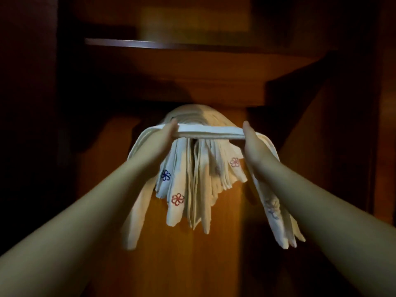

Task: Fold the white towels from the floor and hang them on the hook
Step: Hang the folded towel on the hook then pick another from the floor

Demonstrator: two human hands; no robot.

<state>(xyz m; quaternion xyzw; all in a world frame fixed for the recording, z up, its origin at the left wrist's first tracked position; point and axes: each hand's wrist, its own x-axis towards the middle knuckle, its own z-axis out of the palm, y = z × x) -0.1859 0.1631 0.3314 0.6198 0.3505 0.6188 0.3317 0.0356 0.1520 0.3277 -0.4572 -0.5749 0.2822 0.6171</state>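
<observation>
Dim room, dark wooden cabinet [171, 243] ahead, with a shelf edge [132, 42] above; lighting is poor and the corners are lost in shadow. A thick bundle of white towels [192, 179] already hangs against the cabinet front, some with small flower marks. The hook itself is hidden under them; I cannot confirm its position.

My left hand [165, 133] and right hand [250, 136] each pinch one end of a folded towel [210, 132], thumbs on top, holding it taut and level, just in front of the crown of the bundle, its loose ends trailing down along both forearms.

Assessment: hanging step in progress, towel not yet seated.

Risks noted:
- The hook looks heavily loaded; laying one more towel over the crown may let it slide off the front.
- Pushing into the bundle could dislodge the hung towels.
- Uneven trailing ends may drag the towel to one side once I let go.
</observation>
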